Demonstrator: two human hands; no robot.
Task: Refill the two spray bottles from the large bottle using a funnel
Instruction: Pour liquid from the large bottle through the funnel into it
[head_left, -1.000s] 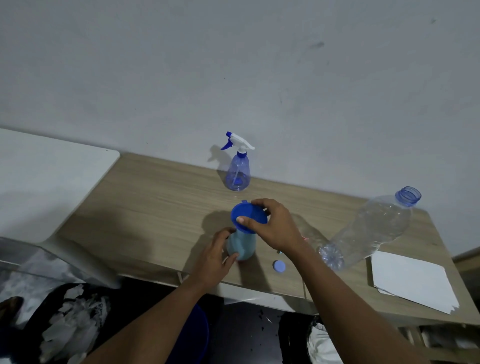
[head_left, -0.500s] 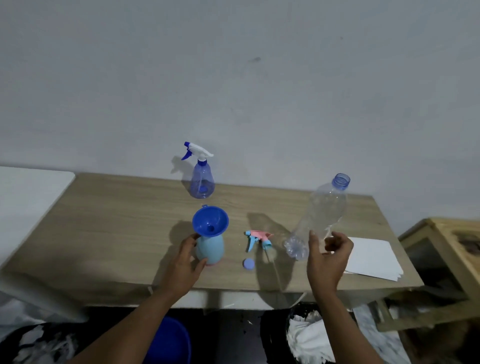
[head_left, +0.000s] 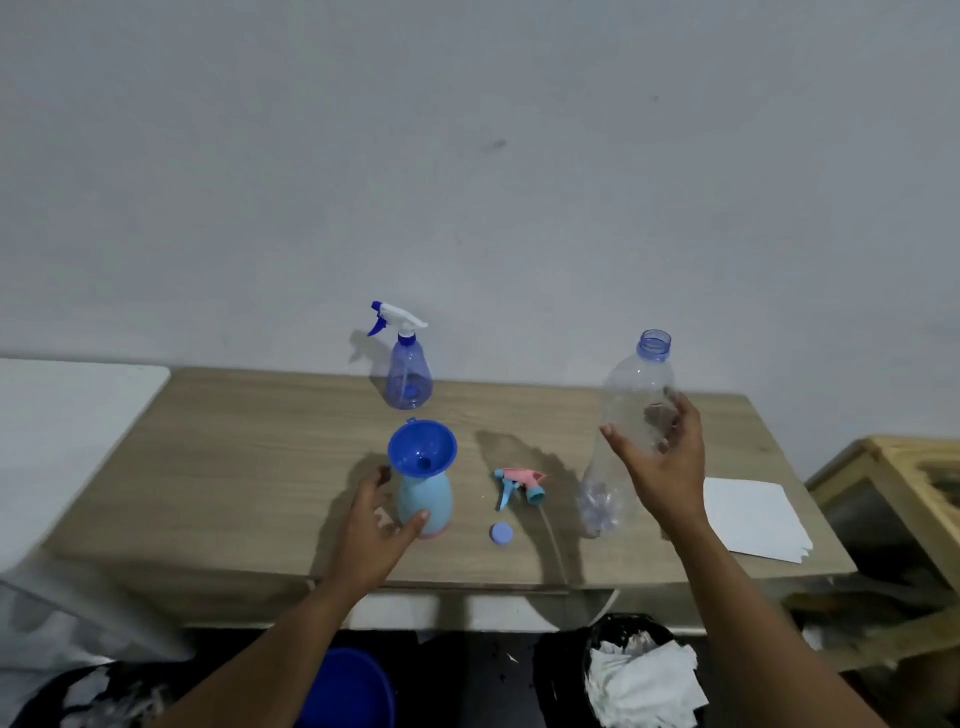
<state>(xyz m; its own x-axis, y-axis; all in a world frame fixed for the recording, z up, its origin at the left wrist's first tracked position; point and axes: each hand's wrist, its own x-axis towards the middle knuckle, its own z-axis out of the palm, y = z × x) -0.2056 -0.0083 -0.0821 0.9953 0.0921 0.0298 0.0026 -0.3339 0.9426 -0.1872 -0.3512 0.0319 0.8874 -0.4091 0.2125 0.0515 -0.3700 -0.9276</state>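
A light blue spray bottle (head_left: 427, 500) stands uncapped at the table's middle with a blue funnel (head_left: 422, 448) seated in its neck. My left hand (head_left: 376, 525) grips its lower body. Its pink and blue spray head (head_left: 519, 483) lies on the table to the right, and a small blue cap (head_left: 502, 533) lies in front of it. My right hand (head_left: 662, 462) holds the large clear bottle (head_left: 631, 415), open-mouthed and nearly upright, above the table. A translucent blue spray bottle (head_left: 409, 376) with a white and blue trigger stands near the wall.
The wooden table (head_left: 234, 467) carries a stack of white paper (head_left: 753, 517) at its right end. A white surface (head_left: 67, 415) adjoins the left end. Below the front edge are a blue bucket (head_left: 348, 691) and a black bin (head_left: 644, 670) with white paper. A wooden frame (head_left: 904, 467) stands at right.
My right hand left the funnel, reached right and took hold of the large bottle, raising it from leaning to nearly upright. The left hand stayed on the light blue bottle.
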